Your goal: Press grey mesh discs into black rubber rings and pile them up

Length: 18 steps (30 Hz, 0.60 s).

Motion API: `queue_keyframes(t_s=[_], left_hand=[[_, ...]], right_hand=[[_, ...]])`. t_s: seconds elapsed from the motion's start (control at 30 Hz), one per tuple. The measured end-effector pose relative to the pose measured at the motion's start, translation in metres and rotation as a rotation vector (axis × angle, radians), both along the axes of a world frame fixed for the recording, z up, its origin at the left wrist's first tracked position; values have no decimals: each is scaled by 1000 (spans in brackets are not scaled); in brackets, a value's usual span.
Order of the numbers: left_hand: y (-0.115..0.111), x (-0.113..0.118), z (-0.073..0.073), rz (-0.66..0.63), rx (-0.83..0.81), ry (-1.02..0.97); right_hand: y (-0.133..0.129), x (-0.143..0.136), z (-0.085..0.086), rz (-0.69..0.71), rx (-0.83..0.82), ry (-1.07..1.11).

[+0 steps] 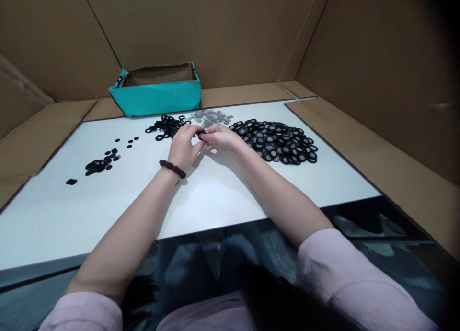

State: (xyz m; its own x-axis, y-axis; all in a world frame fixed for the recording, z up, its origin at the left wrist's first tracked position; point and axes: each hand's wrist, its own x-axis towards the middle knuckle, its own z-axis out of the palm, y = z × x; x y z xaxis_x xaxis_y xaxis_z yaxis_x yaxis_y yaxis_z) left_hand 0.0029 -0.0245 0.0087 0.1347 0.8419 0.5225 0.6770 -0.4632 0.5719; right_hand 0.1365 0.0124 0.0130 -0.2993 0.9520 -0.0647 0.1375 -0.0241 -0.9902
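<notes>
My left hand (pixel 184 142) and my right hand (pixel 222 138) meet over the middle of the white board. Between their fingertips is a small black ring (pixel 201 135), pinched from both sides; whether its centre is filled is too small to tell. Just behind my left hand lies a heap of black rings (pixel 168 125). Beyond the fingertips spreads a pile of grey discs (pixel 210 116). To the right of my right hand is a large heap of black rings with grey centres (pixel 276 142). Small black discs (pixel 98 166) lie at the left.
A turquoise open box (pixel 158 98) stands at the back left against the cardboard wall (pixel 230 39). Cardboard walls enclose the left, back and right sides. The white board (pixel 215 197) ends at a front edge close to my body.
</notes>
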Motion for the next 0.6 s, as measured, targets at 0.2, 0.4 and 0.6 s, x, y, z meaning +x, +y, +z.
queue_keyframes(t_s=[0.2,0.4,0.6], left_hand=[[-1,-4,5,-46,-10,14],[2,-6,4,-13,-67,-74],[8,-7,3,-40,-320,-363]], right_hand=[[-4,2,7,17,-101,-8],[-10,0,13,-3,-186,90],[-11,-2,13,-23,-203,96]])
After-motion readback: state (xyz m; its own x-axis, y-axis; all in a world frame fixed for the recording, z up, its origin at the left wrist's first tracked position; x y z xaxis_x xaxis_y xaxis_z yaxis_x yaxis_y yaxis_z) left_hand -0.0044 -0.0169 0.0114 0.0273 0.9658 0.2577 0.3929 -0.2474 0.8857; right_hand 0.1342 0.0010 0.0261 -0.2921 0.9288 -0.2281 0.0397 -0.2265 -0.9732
